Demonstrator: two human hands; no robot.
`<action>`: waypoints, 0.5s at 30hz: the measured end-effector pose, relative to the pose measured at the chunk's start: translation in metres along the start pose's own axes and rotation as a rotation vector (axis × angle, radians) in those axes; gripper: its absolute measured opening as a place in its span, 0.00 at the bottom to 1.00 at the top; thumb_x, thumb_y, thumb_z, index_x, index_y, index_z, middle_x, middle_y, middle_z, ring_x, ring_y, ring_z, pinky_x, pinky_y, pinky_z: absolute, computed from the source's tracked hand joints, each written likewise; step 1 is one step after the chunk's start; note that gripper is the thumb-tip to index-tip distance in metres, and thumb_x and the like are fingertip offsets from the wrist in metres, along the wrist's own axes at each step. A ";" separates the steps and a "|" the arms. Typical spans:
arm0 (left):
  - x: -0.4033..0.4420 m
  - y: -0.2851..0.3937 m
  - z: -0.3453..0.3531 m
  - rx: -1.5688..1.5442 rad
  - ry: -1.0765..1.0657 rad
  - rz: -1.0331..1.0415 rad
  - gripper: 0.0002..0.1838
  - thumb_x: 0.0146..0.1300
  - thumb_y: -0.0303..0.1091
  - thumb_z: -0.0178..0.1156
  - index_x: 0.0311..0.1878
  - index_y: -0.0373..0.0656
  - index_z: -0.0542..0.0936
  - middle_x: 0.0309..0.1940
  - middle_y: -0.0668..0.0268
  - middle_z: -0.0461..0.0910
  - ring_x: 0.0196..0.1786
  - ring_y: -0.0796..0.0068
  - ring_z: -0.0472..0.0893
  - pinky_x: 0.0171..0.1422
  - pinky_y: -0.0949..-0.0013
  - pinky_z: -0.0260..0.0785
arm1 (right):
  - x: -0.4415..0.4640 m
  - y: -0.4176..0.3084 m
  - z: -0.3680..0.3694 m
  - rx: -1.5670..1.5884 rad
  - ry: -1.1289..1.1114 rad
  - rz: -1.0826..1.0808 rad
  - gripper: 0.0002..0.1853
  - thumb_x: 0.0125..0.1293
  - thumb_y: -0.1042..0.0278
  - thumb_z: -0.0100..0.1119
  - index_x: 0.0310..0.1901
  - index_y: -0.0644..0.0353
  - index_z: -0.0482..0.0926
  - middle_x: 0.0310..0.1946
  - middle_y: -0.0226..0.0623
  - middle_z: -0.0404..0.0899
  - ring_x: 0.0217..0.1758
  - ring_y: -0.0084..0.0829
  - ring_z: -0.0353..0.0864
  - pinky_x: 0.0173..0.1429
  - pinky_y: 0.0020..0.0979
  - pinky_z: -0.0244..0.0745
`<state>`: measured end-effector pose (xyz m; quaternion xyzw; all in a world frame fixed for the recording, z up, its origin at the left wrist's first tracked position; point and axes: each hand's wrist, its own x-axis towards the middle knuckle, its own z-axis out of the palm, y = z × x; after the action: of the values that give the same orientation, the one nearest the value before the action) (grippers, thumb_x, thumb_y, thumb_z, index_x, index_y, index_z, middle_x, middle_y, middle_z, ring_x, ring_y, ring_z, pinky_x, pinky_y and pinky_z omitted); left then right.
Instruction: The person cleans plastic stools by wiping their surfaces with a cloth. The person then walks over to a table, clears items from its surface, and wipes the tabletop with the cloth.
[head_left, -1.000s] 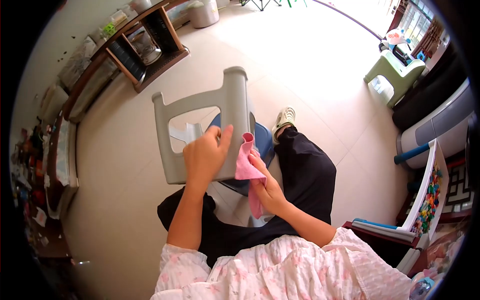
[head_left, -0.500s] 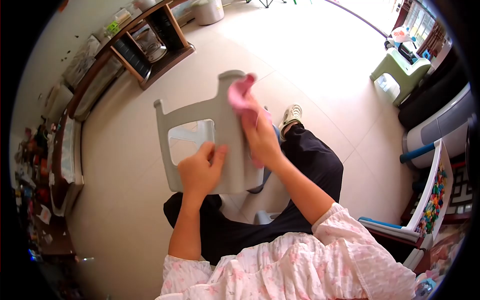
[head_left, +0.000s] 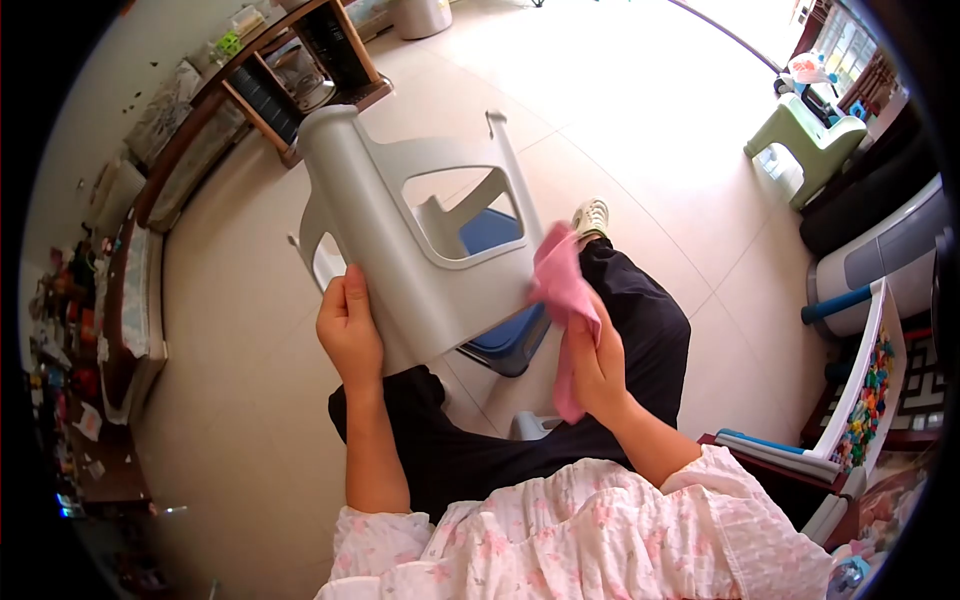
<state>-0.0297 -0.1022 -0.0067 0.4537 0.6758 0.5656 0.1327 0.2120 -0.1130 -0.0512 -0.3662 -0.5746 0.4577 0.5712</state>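
Note:
A grey plastic stool point(head_left: 385, 240) is held up in front of me, its legs pointing away and its side openings showing. My left hand point(head_left: 350, 335) grips the stool's near left edge, thumb on the outer face. In my right hand point(head_left: 598, 370) is a pink cloth point(head_left: 562, 280), bunched in the fingers, with its upper part against or close to the stool's right corner. Below and behind the grey stool a blue-topped stool point(head_left: 510, 345) shows in part, mostly covered.
A green stool point(head_left: 812, 145) stands at the far right near the doorway. Along the right are a grey cylindrical bin point(head_left: 875, 270) and a white-framed tray of colourful pieces point(head_left: 868, 400). A wooden cabinet point(head_left: 315, 75) and a bench line the left. My shoe point(head_left: 590, 218) rests on the tiles.
The grey stool has been turned, so a different corner and side opening face me. My right hand and the cloth have moved down and right; my left hand has shifted left.

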 end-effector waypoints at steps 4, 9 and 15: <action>-0.010 -0.013 0.026 -0.137 0.036 -0.048 0.19 0.73 0.40 0.49 0.27 0.38 0.72 0.22 0.75 0.66 0.29 0.84 0.63 0.33 0.76 0.59 | 0.028 -0.027 0.036 -0.588 -0.233 -0.503 0.32 0.53 0.69 0.61 0.62 0.61 0.68 0.66 0.43 0.65 0.70 0.45 0.62 0.73 0.45 0.51; -0.017 -0.069 0.035 -0.669 0.027 -0.217 0.19 0.74 0.43 0.47 0.43 0.36 0.78 0.34 0.67 0.78 0.37 0.80 0.74 0.40 0.73 0.68 | 0.027 -0.013 0.050 -0.763 -0.384 -0.554 0.36 0.48 0.64 0.66 0.63 0.51 0.70 0.68 0.35 0.64 0.71 0.36 0.62 0.75 0.46 0.45; -0.021 -0.063 0.023 -0.303 0.109 -0.158 0.24 0.74 0.49 0.42 0.47 0.35 0.76 0.38 0.66 0.78 0.40 0.77 0.77 0.46 0.72 0.70 | 0.067 0.055 -0.011 -0.588 -0.014 -0.189 0.19 0.63 0.66 0.57 0.55 0.61 0.75 0.59 0.44 0.73 0.65 0.49 0.67 0.70 0.41 0.58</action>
<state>-0.0315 -0.1007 -0.0773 0.3424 0.6225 0.6726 0.2069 0.2123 -0.0314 -0.0828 -0.4578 -0.7178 0.2190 0.4766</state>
